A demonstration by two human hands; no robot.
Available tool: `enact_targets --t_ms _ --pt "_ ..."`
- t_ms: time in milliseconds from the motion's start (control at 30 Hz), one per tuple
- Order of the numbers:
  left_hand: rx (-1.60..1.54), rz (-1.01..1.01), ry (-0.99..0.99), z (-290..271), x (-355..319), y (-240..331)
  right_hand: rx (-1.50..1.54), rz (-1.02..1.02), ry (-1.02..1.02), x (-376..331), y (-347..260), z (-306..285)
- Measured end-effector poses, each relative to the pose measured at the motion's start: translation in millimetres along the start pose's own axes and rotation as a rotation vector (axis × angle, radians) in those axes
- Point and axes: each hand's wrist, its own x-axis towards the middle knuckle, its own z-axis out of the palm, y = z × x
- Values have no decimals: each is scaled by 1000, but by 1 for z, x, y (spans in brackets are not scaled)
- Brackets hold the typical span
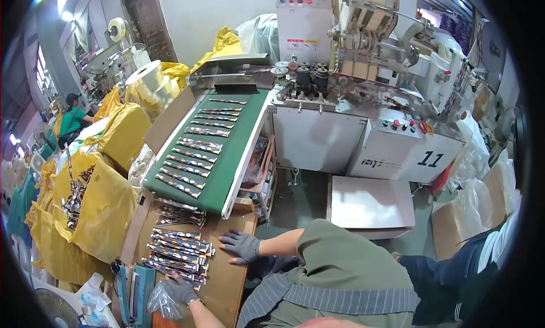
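Note:
My right hand (241, 245), in a grey glove, is open, its fingers spread flat on the brown tabletop (230, 288) beside a pile of slim printed stick packets (179, 254). My left hand (180, 290), also in a grey glove, is at the near end of the pile, its fingers stretched toward the packets. A crumpled clear plastic bag (163, 301) lies against that hand; I see no grip on it. A second, smaller bunch of packets (180, 211) lies below the end of the green conveyor belt (224, 157). Several packets lie crosswise in a row on the belt.
A white packaging machine (318, 138) with rollers and buttons stands behind the belt. Yellow sacks (110, 214) crowd the left side, one full of loose packets. A teal metal device (136, 294) stands by the table's left edge. Far left, a person in green (71, 120) is at work.

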Motion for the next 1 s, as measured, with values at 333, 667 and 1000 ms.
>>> enact_targets --t_ms 333,667,1000 --pt "-13 14 -46 -7 -4 6 39 17 -13 -2 2 0" --pt "13 -4 -3 -6 -3 8 12 6 -6 0 2 -1" --pt "-17 35 37 4 0 -2 11 15 -4 1 0 -4"
